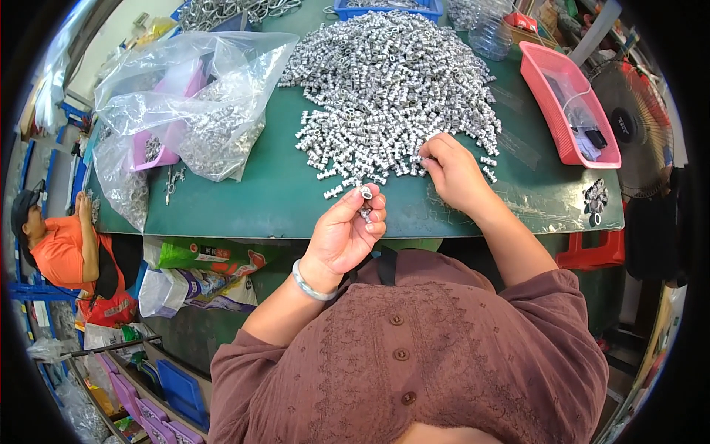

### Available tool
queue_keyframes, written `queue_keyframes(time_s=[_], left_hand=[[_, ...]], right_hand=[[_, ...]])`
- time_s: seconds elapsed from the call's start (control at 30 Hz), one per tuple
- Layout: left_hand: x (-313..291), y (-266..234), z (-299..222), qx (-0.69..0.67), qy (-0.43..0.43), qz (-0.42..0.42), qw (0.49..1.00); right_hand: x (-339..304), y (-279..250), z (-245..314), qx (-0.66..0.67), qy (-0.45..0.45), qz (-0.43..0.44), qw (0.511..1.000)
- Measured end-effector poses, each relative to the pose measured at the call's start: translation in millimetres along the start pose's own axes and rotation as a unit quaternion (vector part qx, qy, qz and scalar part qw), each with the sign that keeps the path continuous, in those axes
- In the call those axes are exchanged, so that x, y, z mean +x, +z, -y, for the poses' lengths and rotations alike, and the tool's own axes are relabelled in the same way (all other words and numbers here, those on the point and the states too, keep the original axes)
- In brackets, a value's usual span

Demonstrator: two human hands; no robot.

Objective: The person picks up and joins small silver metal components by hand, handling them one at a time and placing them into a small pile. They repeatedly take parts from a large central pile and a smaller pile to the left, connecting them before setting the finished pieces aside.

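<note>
A large heap of small silvery metal fittings (392,74) covers the middle of the green table (274,203). Near the table's front edge, my left hand (346,235) is turned palm up, its fingers curled round a metal fitting (366,193) with a round ring end; another small metal piece (365,213) shows lower among the fingers. My right hand (455,172) reaches to the near right edge of the heap. Its thumb and forefinger are pinched together by the loose fittings, and whatever lies between them is too small to make out.
A clear plastic bag (237,111) of metal parts with a purple scoop (159,144) lies at left. To the right are a pink basket (543,89), a small pile of dark rings (595,200) and a fan (629,126). Another person (66,244) in orange works at far left.
</note>
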State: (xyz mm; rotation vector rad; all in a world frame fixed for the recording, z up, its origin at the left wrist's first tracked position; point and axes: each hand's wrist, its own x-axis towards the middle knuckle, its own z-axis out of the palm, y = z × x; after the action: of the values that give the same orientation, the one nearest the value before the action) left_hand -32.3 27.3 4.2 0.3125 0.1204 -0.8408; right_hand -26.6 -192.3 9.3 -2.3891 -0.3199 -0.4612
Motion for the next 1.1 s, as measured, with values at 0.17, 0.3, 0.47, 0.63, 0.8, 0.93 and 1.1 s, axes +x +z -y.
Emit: queue_keyframes(time_s=[0.17, 0.3, 0.47, 0.63, 0.8, 0.93, 1.1], left_hand=[[1.6, 0.8, 0.4, -0.011, -0.001, 0.017, 1.000], [-0.1, 1.4, 1.3, 0.041, 0.058, 0.012, 0.997], [0.1, 4.0, 3.4, 0.092, 0.112, 0.007, 0.989], [-1.6, 6.1, 6.8, 0.152, 0.152, -0.028, 0.976], [-4.1, 8.4, 11.3, 0.211, 0.202, -0.040, 0.956], [-4.8, 12.2, 13.4, 0.241, 0.222, -0.038, 0.944], [-6.4, 15.0, 16.5, 0.278, 0.241, -0.049, 0.928]], right_hand=[[-5.9, 7.3, 5.0, 0.313, 0.141, -0.062, 0.937], [-9.6, 0.4, 22.5, 0.469, 0.244, 0.061, 0.847], [-16.5, 7.8, 44.0, 0.514, 0.243, 0.111, 0.815], [-15.0, 12.4, 55.5, 0.554, 0.178, 0.086, 0.809], [-16.2, 13.5, 56.2, 0.427, 0.074, 0.059, 0.899], [-15.3, 14.3, 55.1, 0.426, 0.078, 0.057, 0.900], [-16.3, 13.7, 52.0, 0.407, 0.061, 0.078, 0.908]])
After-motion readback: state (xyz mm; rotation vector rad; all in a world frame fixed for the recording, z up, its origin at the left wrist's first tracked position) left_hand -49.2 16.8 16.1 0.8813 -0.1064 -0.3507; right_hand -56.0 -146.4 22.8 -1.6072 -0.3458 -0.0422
